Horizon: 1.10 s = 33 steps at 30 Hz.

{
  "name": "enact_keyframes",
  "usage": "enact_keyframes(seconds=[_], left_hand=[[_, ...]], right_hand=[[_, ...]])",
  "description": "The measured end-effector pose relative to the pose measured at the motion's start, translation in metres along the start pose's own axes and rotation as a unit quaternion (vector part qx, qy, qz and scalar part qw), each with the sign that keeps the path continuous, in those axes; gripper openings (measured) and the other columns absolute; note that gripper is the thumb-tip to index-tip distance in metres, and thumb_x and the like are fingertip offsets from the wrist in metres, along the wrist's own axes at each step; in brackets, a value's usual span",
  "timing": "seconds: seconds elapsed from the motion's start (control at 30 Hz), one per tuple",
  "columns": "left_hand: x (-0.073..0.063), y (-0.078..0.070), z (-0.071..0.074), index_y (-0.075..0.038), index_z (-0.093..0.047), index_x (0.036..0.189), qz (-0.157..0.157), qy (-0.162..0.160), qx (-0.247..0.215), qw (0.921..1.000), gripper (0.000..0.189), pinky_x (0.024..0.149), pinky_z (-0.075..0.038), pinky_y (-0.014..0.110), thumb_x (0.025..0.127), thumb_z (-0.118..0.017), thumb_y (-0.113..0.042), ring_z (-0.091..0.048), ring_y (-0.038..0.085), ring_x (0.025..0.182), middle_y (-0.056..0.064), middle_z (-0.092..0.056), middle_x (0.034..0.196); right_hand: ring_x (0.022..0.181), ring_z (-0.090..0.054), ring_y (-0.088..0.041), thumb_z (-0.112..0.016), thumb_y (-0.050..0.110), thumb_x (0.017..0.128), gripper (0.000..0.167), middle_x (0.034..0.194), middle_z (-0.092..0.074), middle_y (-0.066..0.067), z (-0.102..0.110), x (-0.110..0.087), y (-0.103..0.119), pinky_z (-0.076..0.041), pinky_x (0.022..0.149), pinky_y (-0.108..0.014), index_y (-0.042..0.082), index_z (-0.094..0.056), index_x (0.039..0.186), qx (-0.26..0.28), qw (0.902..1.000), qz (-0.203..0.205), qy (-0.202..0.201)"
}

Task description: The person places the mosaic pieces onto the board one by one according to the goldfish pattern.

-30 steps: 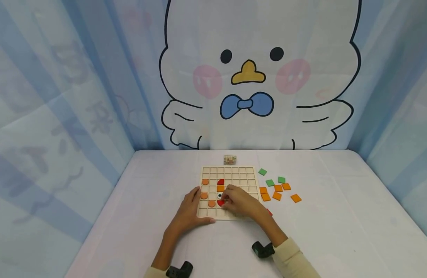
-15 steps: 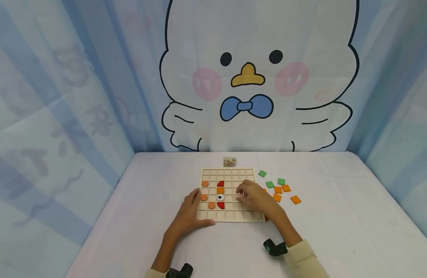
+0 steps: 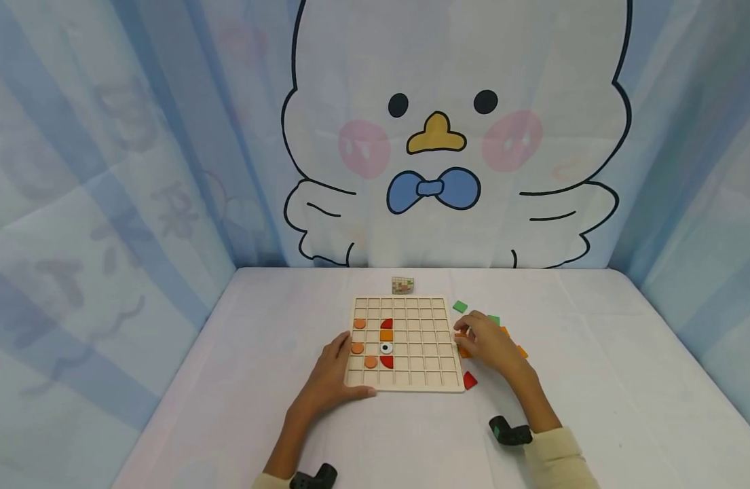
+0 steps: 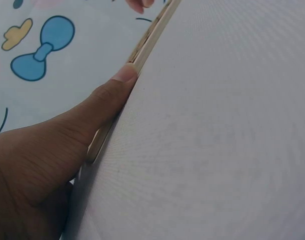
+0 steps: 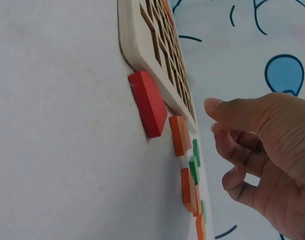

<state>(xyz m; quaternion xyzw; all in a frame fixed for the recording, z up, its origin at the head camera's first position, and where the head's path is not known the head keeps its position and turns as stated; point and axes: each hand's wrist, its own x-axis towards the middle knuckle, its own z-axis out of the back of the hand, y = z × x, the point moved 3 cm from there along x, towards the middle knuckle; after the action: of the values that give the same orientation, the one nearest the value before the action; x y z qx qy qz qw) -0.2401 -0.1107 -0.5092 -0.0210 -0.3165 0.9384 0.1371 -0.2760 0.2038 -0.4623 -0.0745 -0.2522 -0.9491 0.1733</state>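
A pale wooden grid board [image 3: 420,367] lies on the table. My left hand [image 3: 327,379] spans its front left corner, fingers along the left side and straight thumb [image 4: 105,102] against the front edge. My right hand [image 3: 489,346] hovers just past the board's right edge over orange square tiles [image 3: 464,352]. In the right wrist view, its thumb and fingers are loosely bent, with no tile visible between them. On the board sit several orange discs [image 3: 371,362], an orange square [image 3: 386,335], a black-and-white eye piece [image 3: 386,348] and two red quarter-round pieces [image 3: 387,363].
A red piece [image 3: 470,380] lies by the board's front right corner. Green square tiles [image 3: 460,307] lie at the back right, partly behind my right hand. A small patterned card [image 3: 402,285] stands behind the board. A printed curtain [image 3: 436,231] closes the back.
My right hand has left the eye piece and moved right across the board to the loose orange tiles. The red piece at the front right is uncovered. My left hand stays at the corner.
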Motion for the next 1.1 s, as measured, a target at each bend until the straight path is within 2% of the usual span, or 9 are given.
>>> enact_keyframes(seconds=[0.2,0.33,0.7,0.93,1.1], left_hand=[[0.001,0.001,0.000,-0.005,-0.025,0.154,-0.005,-0.001,0.003,1.0000,0.120,0.114,-0.035,0.049,0.066,-0.081,-0.064,-0.030,0.031,0.143,0.013,-0.023,0.160],[0.001,0.002,-0.002,-0.005,-0.025,0.155,0.001,0.000,-0.001,1.0000,0.120,0.114,-0.034,0.049,0.066,-0.081,-0.063,-0.030,0.031,0.143,0.012,-0.023,0.160],[0.002,0.002,-0.004,-0.005,-0.024,0.155,-0.002,0.000,0.003,1.0000,0.120,0.114,-0.035,0.049,0.066,-0.081,-0.063,-0.030,0.031,0.143,0.013,-0.023,0.160],[0.002,0.003,-0.003,-0.005,-0.024,0.155,-0.007,0.002,0.011,0.9999,0.122,0.114,-0.035,0.048,0.065,-0.079,-0.067,-0.030,0.030,0.143,0.012,-0.022,0.161],[0.003,0.004,-0.003,-0.005,-0.024,0.155,-0.010,-0.002,0.005,0.9999,0.122,0.114,-0.035,0.048,0.065,-0.079,-0.067,-0.030,0.030,0.143,0.012,-0.022,0.161]], right_hand=[[0.080,-0.053,-0.016,-0.072,0.011,0.087,0.019,0.094,-0.063,-0.007,-0.003,-0.001,-0.015,-0.050,0.071,-0.031,0.001,-0.070,0.103,-0.016,0.9984,-0.044,0.032],[0.084,-0.054,-0.018,-0.070,0.010,0.089,0.018,0.097,-0.063,-0.008,-0.005,-0.002,-0.017,-0.052,0.075,-0.033,0.001,-0.070,0.105,-0.016,0.9976,-0.052,0.044],[0.080,-0.054,-0.018,-0.072,0.013,0.088,0.018,0.095,-0.062,-0.008,-0.005,0.002,-0.020,-0.053,0.075,-0.034,0.001,-0.072,0.102,-0.042,0.9973,-0.048,0.035],[0.084,-0.054,-0.018,-0.074,0.016,0.087,0.024,0.103,-0.064,-0.009,-0.007,0.004,-0.021,-0.052,0.077,-0.035,0.002,-0.072,0.106,-0.050,0.9968,-0.043,0.045],[0.085,-0.054,-0.018,-0.073,0.015,0.088,0.022,0.104,-0.062,-0.009,-0.009,0.005,-0.022,-0.053,0.079,-0.036,0.002,-0.070,0.104,-0.061,0.9961,-0.041,0.049]])
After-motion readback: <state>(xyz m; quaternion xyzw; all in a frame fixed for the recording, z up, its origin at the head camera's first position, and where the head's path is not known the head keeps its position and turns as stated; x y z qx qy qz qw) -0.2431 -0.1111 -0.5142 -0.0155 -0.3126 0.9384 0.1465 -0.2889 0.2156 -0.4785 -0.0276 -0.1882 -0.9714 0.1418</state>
